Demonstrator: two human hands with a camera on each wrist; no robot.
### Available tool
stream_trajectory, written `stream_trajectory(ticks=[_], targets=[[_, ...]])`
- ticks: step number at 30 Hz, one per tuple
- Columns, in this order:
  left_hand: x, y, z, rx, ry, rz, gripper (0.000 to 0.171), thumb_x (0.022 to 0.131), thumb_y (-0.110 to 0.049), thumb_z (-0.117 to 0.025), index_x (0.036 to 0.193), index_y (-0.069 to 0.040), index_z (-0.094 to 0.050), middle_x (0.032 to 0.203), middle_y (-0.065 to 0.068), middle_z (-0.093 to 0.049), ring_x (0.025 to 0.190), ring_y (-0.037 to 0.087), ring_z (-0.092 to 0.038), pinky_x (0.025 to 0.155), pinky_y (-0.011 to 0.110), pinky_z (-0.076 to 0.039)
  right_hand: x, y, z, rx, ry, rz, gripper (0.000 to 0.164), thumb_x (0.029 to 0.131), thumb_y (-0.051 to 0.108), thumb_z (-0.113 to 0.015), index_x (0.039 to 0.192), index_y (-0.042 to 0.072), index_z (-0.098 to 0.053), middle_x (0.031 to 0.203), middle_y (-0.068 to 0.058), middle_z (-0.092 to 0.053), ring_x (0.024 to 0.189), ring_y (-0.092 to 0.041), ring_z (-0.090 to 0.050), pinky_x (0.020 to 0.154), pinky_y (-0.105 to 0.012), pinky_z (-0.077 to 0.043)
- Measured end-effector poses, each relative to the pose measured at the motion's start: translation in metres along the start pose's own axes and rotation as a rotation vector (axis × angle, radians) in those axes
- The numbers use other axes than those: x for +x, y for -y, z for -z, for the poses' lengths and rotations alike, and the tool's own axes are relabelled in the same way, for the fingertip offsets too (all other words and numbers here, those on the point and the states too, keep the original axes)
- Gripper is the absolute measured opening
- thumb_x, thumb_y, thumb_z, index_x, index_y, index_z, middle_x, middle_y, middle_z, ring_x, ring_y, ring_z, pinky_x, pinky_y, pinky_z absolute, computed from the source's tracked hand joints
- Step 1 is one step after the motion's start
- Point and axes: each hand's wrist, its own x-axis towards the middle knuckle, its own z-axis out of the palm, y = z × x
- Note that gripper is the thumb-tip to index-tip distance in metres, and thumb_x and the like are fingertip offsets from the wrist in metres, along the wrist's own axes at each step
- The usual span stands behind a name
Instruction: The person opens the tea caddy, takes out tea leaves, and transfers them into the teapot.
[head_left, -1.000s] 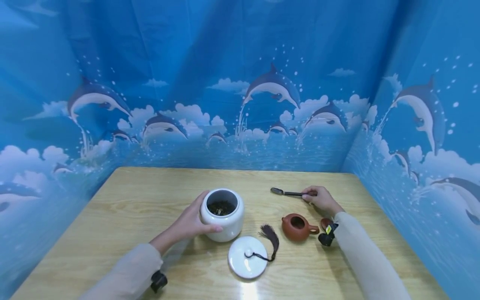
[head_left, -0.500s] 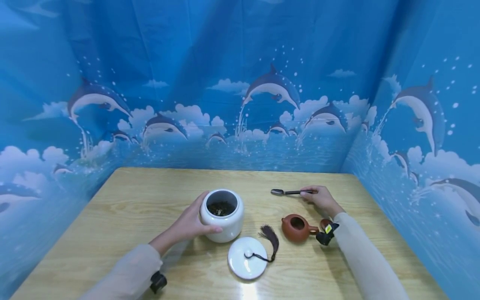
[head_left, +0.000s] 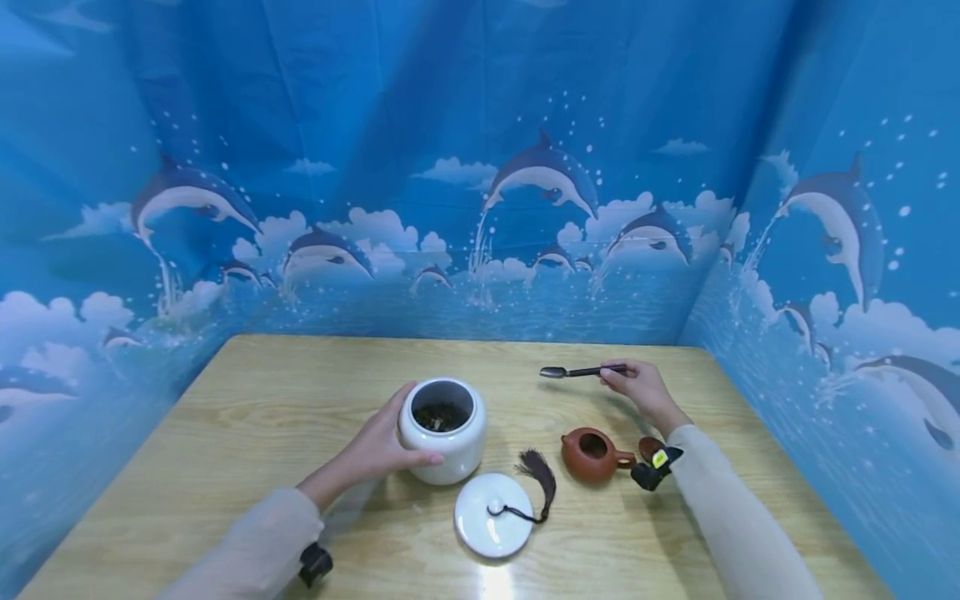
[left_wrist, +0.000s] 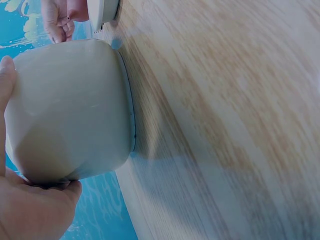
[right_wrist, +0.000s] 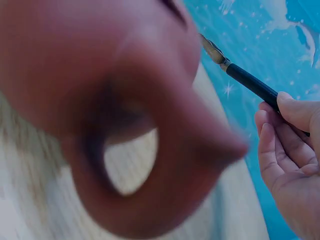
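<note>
My left hand (head_left: pixel 375 452) grips the side of a white ceramic tea jar (head_left: pixel 461 454), thumb on the near side and fingers around the far left. The jar stands upright without its lid, dark tea leaves (head_left: pixel 440 415) inside. In the left wrist view, the jar wall (left_wrist: pixel 75 110) fills much of the left side. At the back right, my right hand (head_left: pixel 643 394) pinches the dark handle of a tea scoop (head_left: pixel 579 372), held roughly level above the table with its head toward the left. The right wrist view shows the scoop's metal head (right_wrist: pixel 214 51) beyond the fingers.
A reddish-brown clay teapot (head_left: pixel 581 467) sits lidless between the hands, its handle toward the right sleeve. Its small lid (head_left: pixel 649 448) lies by the right wrist. The white jar lid (head_left: pixel 480 533) with a dark tassel (head_left: pixel 542 477) lies in front. A dolphin-print curtain (head_left: pixel 420 108) borders the table.
My right hand has raised the tea scoop off the table; a shadow now shows beneath it. The left hand and jar hold still.
</note>
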Motion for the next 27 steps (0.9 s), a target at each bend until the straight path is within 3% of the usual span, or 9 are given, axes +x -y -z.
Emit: stream_trajectory(ticks=[3, 8, 12, 16, 22, 27], targets=[[0.000, 0.001, 0.000, 0.009, -0.004, 0.000, 0.125, 0.057, -0.047, -0.089, 0.153, -0.009, -0.019, 0.151, 0.017, -0.035, 0.136, 0.039, -0.035, 0.110, 0.062, -0.025, -0.001, 0.007, -0.003, 0.053, 0.000, 0.019, 0.045, 0.094, 0.014, -0.062, 0.129, -0.011, -0.050, 0.098, -0.005, -0.070, 0.084, -0.001, -0.065, 0.099, -0.041, -0.048], [0.000, 0.002, -0.001, 0.023, -0.008, -0.004, 0.125, 0.057, -0.048, -0.089, 0.153, -0.007, -0.019, 0.152, 0.018, -0.033, 0.136, 0.040, -0.034, 0.110, 0.061, -0.025, -0.004, 0.018, -0.009, 0.185, 0.022, 0.039, 0.050, 0.093, 0.013, -0.063, 0.131, -0.015, -0.045, 0.091, 0.007, -0.067, 0.086, -0.001, -0.065, 0.095, -0.030, -0.051], [0.001, 0.001, -0.001, 0.017, -0.006, -0.009, 0.125, 0.057, -0.048, -0.089, 0.152, -0.007, -0.018, 0.152, 0.018, -0.033, 0.137, 0.040, -0.034, 0.110, 0.061, -0.025, -0.008, 0.027, -0.016, 0.312, 0.030, 0.050, 0.053, 0.093, 0.010, -0.063, 0.132, -0.018, -0.042, 0.093, 0.005, -0.068, 0.086, -0.003, -0.066, 0.090, -0.023, -0.053], [0.000, 0.001, -0.001, 0.008, -0.003, -0.008, 0.125, 0.058, -0.047, -0.089, 0.152, -0.006, -0.018, 0.152, 0.019, -0.033, 0.137, 0.040, -0.034, 0.110, 0.061, -0.025, -0.013, 0.036, -0.026, 0.416, 0.058, 0.076, 0.045, 0.093, 0.006, -0.061, 0.130, -0.015, -0.046, 0.098, 0.000, -0.066, 0.089, -0.007, -0.068, 0.087, -0.022, -0.054], [0.000, 0.003, -0.002, 0.001, -0.002, -0.004, 0.126, 0.058, -0.047, -0.089, 0.153, -0.007, -0.017, 0.152, 0.018, -0.032, 0.137, 0.040, -0.033, 0.111, 0.061, -0.024, -0.019, 0.049, -0.044, 0.500, 0.106, 0.091, 0.025, 0.096, 0.010, -0.057, 0.116, -0.004, -0.051, 0.106, -0.007, -0.059, 0.091, -0.013, -0.070, 0.090, -0.025, -0.053], [0.001, 0.002, -0.001, 0.000, -0.006, -0.013, 0.125, 0.057, -0.047, -0.089, 0.153, -0.007, -0.018, 0.152, 0.018, -0.033, 0.137, 0.040, -0.034, 0.111, 0.061, -0.025, -0.025, 0.058, -0.057, 0.554, 0.157, 0.110, 0.024, 0.098, 0.005, -0.053, 0.117, -0.009, -0.046, 0.106, -0.009, -0.060, 0.090, -0.016, -0.070, 0.090, -0.026, -0.052]])
